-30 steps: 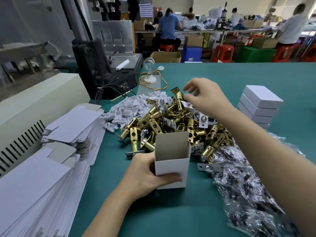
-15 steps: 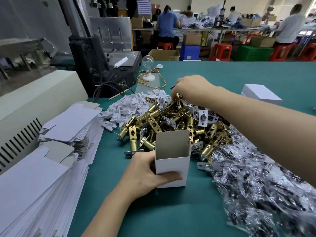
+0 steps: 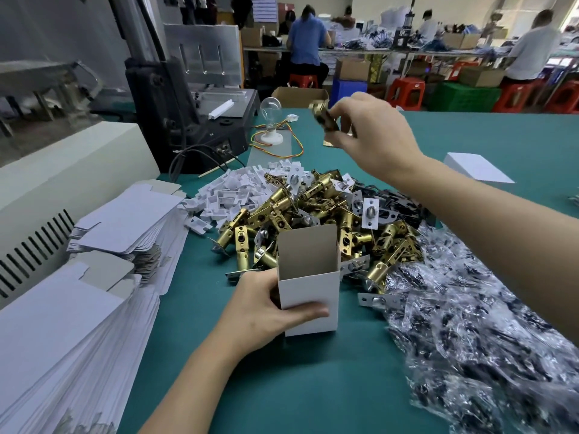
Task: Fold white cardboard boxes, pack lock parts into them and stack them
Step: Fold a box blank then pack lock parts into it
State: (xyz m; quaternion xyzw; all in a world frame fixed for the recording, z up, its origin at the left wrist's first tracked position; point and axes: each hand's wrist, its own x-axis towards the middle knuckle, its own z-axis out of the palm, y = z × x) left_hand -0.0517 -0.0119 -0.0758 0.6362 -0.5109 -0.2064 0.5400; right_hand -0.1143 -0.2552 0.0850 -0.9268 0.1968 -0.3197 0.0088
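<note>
Head view, left hand (image 3: 266, 311): curled round the open box (image 3: 308, 296), thumb across the front wall, other fingers behind it.
Open box: upright on the table (image 3: 313, 386), mouth up, just in front of the pile of latches (image 3: 329, 220).
Right hand (image 3: 372, 133): closed in a pinch on one brass latch (image 3: 324, 117) (blurred, so exact grip not clear), in the air beyond the pile, well apart from the box.
Finished box (image 3: 477, 167): white, closed, on the table at the far right.
Flat blanks (image 3: 125, 220): stacked at the left.
Step in hand: probably bringing the latch to the box mouth.
Risk: narrow mouth, so a tilted latch may catch the rim and tip or crush the light cardboard; possible also to drop the part back into the pile.
Cause: too much hurry, a loose pinch, or too soft a hold by the left hand.
</note>
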